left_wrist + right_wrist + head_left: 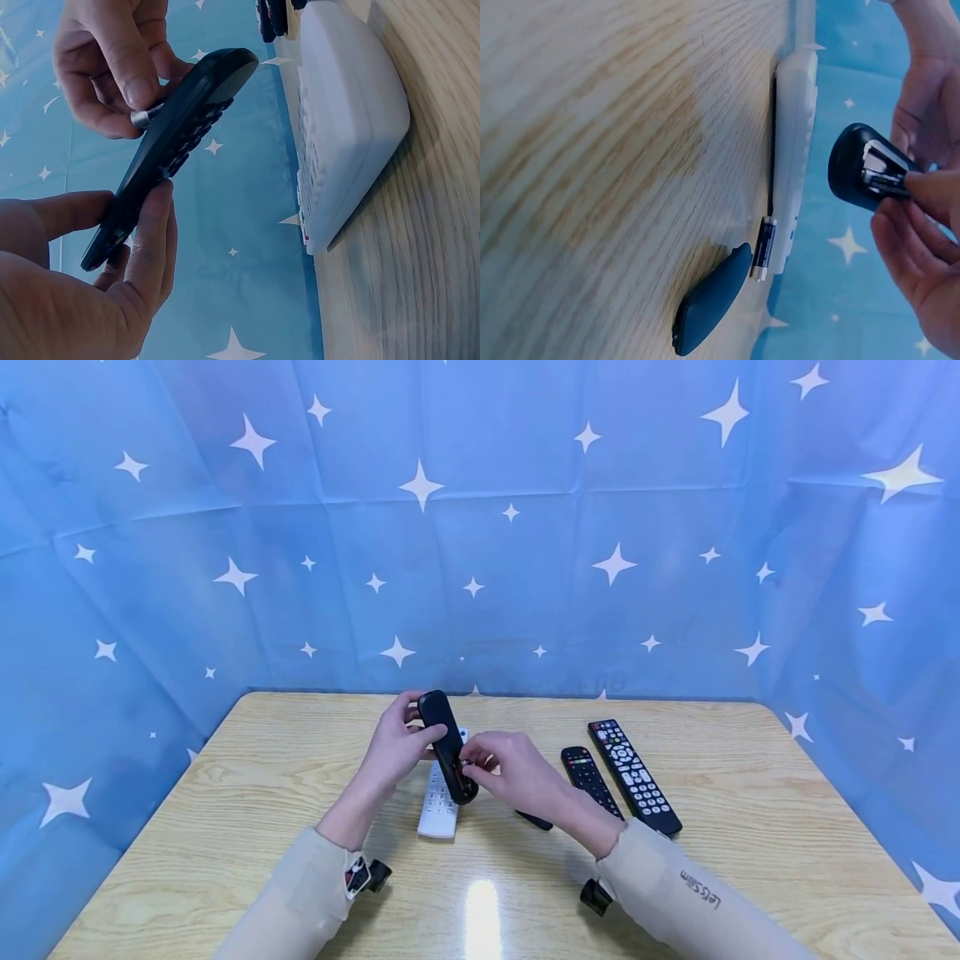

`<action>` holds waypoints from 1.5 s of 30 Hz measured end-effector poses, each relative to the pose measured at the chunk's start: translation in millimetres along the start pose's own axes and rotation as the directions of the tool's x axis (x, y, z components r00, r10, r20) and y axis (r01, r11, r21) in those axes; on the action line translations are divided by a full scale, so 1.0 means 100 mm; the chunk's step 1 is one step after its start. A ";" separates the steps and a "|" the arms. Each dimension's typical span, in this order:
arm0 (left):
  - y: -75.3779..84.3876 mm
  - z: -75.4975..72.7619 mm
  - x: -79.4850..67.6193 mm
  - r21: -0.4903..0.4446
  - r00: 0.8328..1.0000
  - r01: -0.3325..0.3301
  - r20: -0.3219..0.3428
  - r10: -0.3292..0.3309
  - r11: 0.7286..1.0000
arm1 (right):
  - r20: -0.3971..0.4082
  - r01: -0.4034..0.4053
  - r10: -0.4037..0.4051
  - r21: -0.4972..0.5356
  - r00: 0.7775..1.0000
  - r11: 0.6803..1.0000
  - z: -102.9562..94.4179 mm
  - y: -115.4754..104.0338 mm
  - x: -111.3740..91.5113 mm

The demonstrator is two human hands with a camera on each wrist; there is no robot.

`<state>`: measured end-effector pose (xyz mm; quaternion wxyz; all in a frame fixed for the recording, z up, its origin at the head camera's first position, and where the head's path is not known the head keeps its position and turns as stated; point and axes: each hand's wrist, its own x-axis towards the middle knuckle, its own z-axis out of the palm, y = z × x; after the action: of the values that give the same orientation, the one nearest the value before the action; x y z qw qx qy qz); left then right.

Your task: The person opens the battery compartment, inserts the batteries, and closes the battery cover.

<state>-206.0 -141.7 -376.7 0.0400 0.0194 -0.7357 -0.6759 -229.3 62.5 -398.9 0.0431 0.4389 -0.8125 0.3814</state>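
Observation:
My left hand (396, 742) grips the upper part of a black remote control (441, 720), held tilted above the table with its back toward the head camera. In the left wrist view its buttons face downward. At the lower end, the battery compartment (871, 159) is uncovered. My right hand (517, 770) is at that end, pinching a small battery (142, 118) between thumb and fingers against the compartment. How far the battery sits inside is hidden by the fingers. Beneath the black remote lies a white remote control (437, 818), partly covered from above.
Another battery (763, 249) lies on the table beside the white remote, near a black battery cover (714, 300). Right of my hands are a smaller black remote (588, 777), partly behind my forearm, and a longer black remote (636, 777). A starred blue curtain (480, 543) stands behind the table.

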 end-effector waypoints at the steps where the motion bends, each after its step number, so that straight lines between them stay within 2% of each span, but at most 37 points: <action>1: 0.00 0.00 0.00 -0.001 1.000 0.001 0.003 -0.001 1.000 | -0.003 0.005 -0.005 0.002 1.000 1.000 0.00 0.01 0.00; 9: 0.02 0.01 0.00 -0.004 1.000 -0.006 0.022 0.006 1.000 | -0.044 0.019 -0.017 0.046 0.999 0.999 -0.01 0.05 0.00; 15: 0.04 0.02 -0.02 0.002 1.000 -0.004 0.024 0.004 1.000 | -0.023 -0.090 0.094 0.132 0.995 0.987 -0.04 0.04 0.00; 19: 0.05 0.04 -0.02 0.001 1.000 -0.003 0.022 0.003 1.000 | -0.007 -0.176 0.180 0.181 0.984 0.968 -0.05 0.03 0.01; 26: 0.06 0.06 -0.03 -0.014 1.000 -0.004 0.029 0.004 1.000 | 0.001 -0.256 0.264 0.241 0.965 0.936 -0.03 0.04 0.01; 29: 0.06 0.06 -0.04 -0.021 0.999 -0.006 0.033 0.007 1.000 | 0.021 -0.300 0.307 0.284 0.951 0.911 -0.02 0.04 0.00; 33: 0.07 0.06 -0.04 -0.029 0.999 -0.012 0.040 0.013 0.999 | 0.095 -0.367 0.357 0.338 0.929 0.867 -0.02 0.04 0.00; 38: 0.05 0.06 -0.03 -0.028 0.999 -0.024 0.044 0.025 0.999 | 0.159 -0.414 0.382 0.377 0.910 0.829 -0.03 0.03 0.00; 45: 0.04 0.06 -0.03 -0.032 0.999 -0.037 0.034 0.038 0.999 | 0.162 -0.412 0.379 0.398 0.911 0.820 -0.03 0.03 0.01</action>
<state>-203.9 -134.9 -373.2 0.0404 -0.0067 -0.7258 -0.6867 -232.8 65.0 -398.2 -0.1638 0.2736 -0.7842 0.5323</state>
